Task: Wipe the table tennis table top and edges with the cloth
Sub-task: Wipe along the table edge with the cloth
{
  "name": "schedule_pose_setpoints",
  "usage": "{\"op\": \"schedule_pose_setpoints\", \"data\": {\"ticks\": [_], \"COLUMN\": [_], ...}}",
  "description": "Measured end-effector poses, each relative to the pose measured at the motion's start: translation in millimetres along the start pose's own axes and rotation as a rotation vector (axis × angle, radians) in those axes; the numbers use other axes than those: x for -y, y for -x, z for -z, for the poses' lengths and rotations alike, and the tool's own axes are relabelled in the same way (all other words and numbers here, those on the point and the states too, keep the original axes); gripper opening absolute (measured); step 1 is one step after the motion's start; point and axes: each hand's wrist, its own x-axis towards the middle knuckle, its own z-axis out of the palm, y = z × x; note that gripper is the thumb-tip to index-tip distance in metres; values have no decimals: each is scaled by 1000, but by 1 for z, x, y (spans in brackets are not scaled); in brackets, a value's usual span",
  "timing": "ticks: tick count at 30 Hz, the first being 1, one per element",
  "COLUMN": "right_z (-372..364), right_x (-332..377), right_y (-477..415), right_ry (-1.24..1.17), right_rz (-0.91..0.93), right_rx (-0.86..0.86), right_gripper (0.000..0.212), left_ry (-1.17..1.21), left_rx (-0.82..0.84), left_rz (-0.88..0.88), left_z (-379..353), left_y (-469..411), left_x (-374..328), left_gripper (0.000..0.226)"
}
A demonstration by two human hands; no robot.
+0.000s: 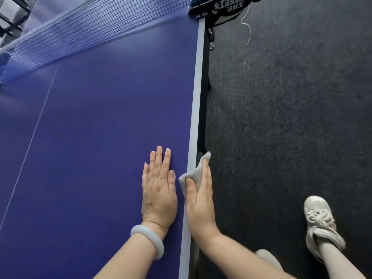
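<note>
The blue table tennis table top (104, 127) fills the left half of the view, with a white side line (196, 109) along its right edge. My right hand (199, 206) grips a small grey cloth (196, 174) and presses it over that side edge, thumb on top, fingers down the side. My left hand (159, 192) lies flat on the blue top just left of the cloth, fingers spread and holding nothing. A pale bangle (148, 241) is on the left wrist.
A blue net (84, 35) crosses the table at the far end, clamped by a black net post (211, 9) at the right edge. Dark carpet (291, 107) lies to the right, where my two feet in white sneakers (320, 224) stand near the table.
</note>
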Motion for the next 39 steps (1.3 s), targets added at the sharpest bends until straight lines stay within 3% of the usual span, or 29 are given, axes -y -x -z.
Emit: {"op": "schedule_pose_setpoints", "data": {"ticks": [8,13,16,19,24,28,31,35,39], "right_z": [2,3,2,0,3,-2,-5,-6,-1], "right_x": [25,-11,-20,-9,9,-16,-32,-17,3], "right_y": [-120,-7,39,-1,-67,22,93,34,-45], "right_ry": [-63,-74,-57,-16,-48,-36,9,1,-22], "right_rz": [-168,-29,-44,-96,-146,-24,-48,-113,-142], "right_rx": [-28,-25,22,5,-14,-66,-30,-59,-69], "right_gripper": [63,61,63,70,63,63,63,71,63], "left_ry": [-20,-25,-45,-43,-52,-52,-63,-71,-66], "left_rx": [3,-6,-12,-14,-21,-27,-31,-26,-24], "left_rz": [3,-12,-8,-16,-22,-28,-23,-25,-30], "left_z": [0,-2,-4,-4,-4,-5,-5,-4,-3], "left_y": [0,0,-2,-1,0,-1,-2,-2,-2], "left_x": [-3,-1,-1,0,2,3,3,3,1], "left_gripper": [54,50,51,51,51,50,50,51,50]}}
